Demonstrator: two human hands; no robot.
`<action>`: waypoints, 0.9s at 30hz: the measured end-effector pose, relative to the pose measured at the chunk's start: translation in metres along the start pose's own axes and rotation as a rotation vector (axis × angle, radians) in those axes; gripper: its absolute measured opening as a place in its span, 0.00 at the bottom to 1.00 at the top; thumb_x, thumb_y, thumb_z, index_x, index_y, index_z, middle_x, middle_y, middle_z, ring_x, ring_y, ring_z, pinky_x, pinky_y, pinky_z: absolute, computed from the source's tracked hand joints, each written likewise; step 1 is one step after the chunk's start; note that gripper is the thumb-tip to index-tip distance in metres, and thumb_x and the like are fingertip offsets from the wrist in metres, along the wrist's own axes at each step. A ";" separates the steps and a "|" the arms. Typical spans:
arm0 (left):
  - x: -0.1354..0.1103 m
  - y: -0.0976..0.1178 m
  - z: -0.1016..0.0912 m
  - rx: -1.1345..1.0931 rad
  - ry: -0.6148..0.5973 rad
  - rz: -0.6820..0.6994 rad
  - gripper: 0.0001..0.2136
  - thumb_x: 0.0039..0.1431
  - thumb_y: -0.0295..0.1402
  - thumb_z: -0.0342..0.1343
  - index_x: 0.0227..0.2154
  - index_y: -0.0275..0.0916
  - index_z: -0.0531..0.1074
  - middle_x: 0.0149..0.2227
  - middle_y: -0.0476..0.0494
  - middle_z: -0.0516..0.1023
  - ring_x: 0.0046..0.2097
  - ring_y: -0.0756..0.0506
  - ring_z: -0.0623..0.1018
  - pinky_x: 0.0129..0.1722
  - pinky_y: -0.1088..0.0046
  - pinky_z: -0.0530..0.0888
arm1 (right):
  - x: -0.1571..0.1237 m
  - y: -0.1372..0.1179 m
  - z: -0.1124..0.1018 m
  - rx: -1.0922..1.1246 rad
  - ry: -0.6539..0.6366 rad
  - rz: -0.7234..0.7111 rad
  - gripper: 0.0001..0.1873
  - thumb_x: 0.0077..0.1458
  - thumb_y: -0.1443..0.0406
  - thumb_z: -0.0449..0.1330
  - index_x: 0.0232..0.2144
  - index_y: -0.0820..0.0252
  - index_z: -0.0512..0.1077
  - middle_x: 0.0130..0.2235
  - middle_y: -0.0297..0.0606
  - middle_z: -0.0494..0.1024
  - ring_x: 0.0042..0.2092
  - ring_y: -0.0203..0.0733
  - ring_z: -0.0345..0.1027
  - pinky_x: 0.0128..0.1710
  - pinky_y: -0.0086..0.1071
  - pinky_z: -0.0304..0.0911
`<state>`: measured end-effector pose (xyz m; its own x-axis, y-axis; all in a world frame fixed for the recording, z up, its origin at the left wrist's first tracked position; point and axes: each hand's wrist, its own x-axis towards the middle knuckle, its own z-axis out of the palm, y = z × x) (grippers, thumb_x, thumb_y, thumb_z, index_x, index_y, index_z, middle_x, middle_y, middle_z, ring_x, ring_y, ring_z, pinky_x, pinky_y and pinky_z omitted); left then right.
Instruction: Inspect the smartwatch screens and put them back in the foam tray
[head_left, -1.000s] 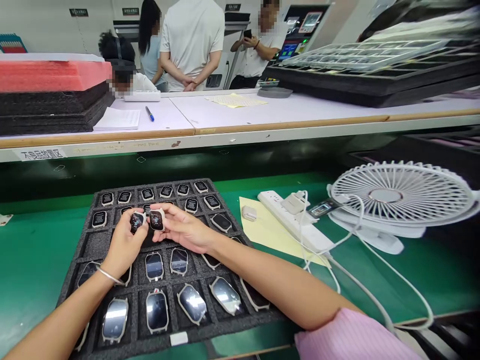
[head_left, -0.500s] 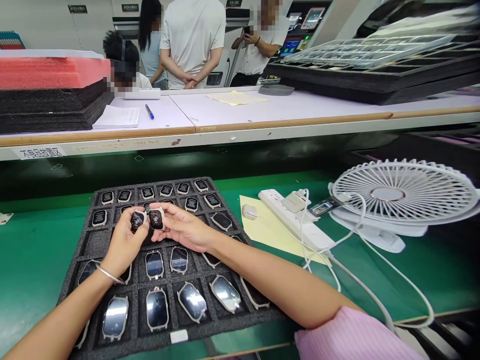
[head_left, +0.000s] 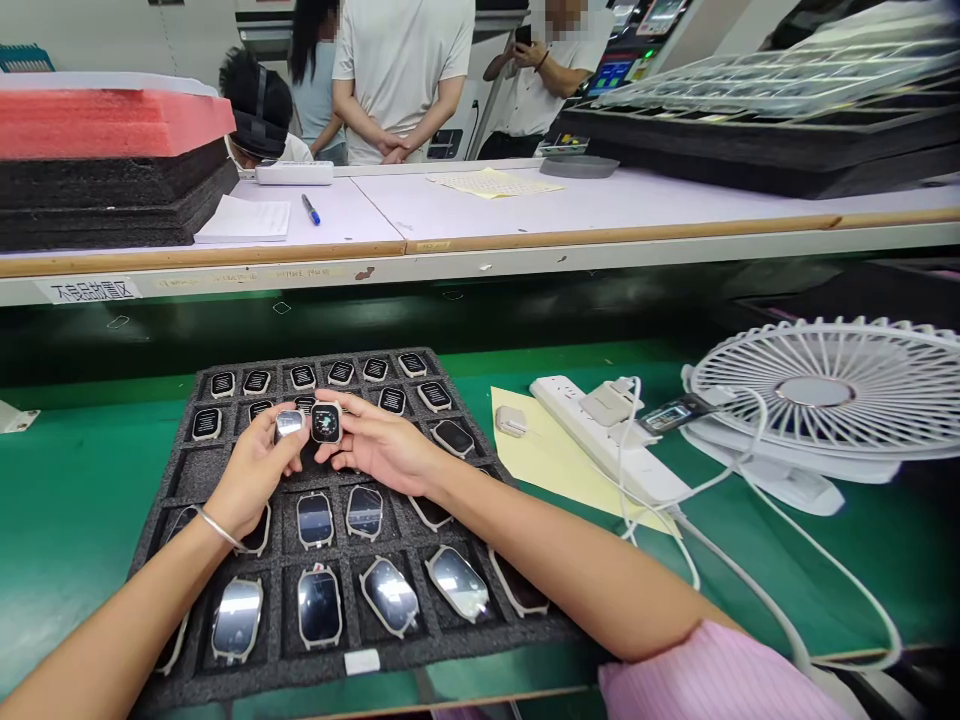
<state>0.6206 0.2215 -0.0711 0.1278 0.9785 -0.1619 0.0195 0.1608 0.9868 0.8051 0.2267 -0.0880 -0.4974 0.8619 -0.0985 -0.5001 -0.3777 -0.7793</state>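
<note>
Above the black foam tray, my left hand grips a smartwatch whose screen catches a bright glare. Close beside it, my right hand holds a second smartwatch with a lit dial on its dark face. Both watches have light cases and no straps. Several more watches lie in the tray's compartments under and around my hands. Those in the far rows show white text, while the near ones, such as a watch case, have dark, reflective screens. My hands hide some middle compartments.
To the right, a white power strip with cables lies partly over yellow paper, beside a white fan. A raised shelf crosses behind, bearing foam stacks, a pen and trays. Several people are beyond it.
The left watch's screen has turned from a dark dial to bright glare. The right watch's face now shows more squarely, with its dial clearer. The camera view has shifted slightly.
</note>
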 end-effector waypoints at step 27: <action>-0.006 0.007 0.000 -0.227 -0.103 -0.036 0.17 0.49 0.28 0.59 0.44 0.37 0.68 0.40 0.46 0.80 0.28 0.48 0.83 0.33 0.72 0.82 | -0.002 -0.002 0.000 -0.223 0.140 -0.098 0.19 0.49 0.69 0.65 0.45 0.57 0.70 0.36 0.33 0.79 0.27 0.33 0.71 0.33 0.34 0.64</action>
<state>0.6203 0.2170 -0.0632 0.2313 0.9552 -0.1846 -0.1955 0.2315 0.9530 0.8068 0.2258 -0.0865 -0.3440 0.9348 -0.0881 -0.3650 -0.2195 -0.9048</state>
